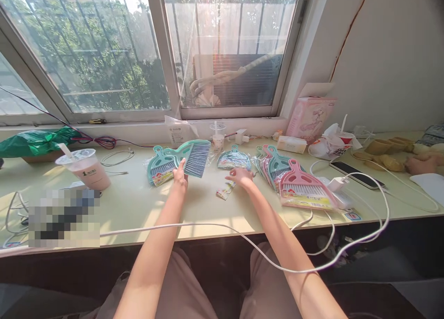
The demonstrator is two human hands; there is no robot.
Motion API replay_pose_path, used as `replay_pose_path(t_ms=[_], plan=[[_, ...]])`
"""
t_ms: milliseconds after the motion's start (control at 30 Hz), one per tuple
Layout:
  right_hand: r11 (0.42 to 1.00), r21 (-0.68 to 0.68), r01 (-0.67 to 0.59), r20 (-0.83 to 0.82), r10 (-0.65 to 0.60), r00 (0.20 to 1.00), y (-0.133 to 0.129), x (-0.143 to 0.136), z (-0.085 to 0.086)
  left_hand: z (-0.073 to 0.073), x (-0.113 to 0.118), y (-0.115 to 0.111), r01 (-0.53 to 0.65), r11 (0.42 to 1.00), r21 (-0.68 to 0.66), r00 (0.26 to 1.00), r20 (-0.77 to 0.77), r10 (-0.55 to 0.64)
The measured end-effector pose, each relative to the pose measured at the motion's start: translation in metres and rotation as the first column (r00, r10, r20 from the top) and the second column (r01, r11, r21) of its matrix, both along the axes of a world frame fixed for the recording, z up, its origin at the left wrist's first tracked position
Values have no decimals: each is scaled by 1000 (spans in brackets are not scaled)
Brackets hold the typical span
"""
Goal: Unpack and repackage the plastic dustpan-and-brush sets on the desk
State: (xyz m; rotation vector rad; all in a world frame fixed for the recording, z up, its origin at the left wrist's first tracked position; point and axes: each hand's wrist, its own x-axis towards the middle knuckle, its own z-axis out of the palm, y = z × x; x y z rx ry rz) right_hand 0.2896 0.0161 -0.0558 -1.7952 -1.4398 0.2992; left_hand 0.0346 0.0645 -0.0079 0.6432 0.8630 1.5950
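Observation:
My left hand is closed on a green brush, its dark bristles facing right. Beside and partly behind it lies a packaged green dustpan and brush set with a printed card. My right hand has its fingers curled together in front of a green dustpan in clear wrapping; whether anything is between them is too small to tell. Just below that hand a small printed card lies on the table. To the right, packaged sets overlap in a row, with a pink one in front.
A large drink cup stands at the left, a smaller one by the window. A white cable crosses the front edge. At the right are a phone, charger, pink box and tissue pack.

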Motion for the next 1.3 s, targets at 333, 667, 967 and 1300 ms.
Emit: replay_pose_path(t_ms=[333,667,967,1300], plan=[[978,-138,-155,-5,156,988,0,20,-2,-5,2,-3,130,991,18,991,35,-131],[846,131,-517,-279,532,799,-28,-22,32,-15,4,-3,214,972,-97,976,-25,-218],[935,337,-107,-532,283,798,-18,-36,27,-16,21,-27,554,830,64,827,-162,-539],[985,162,67,-203,-34,979,-24,-33,30,-19,28,-33,716,690,107,678,-340,-652]])
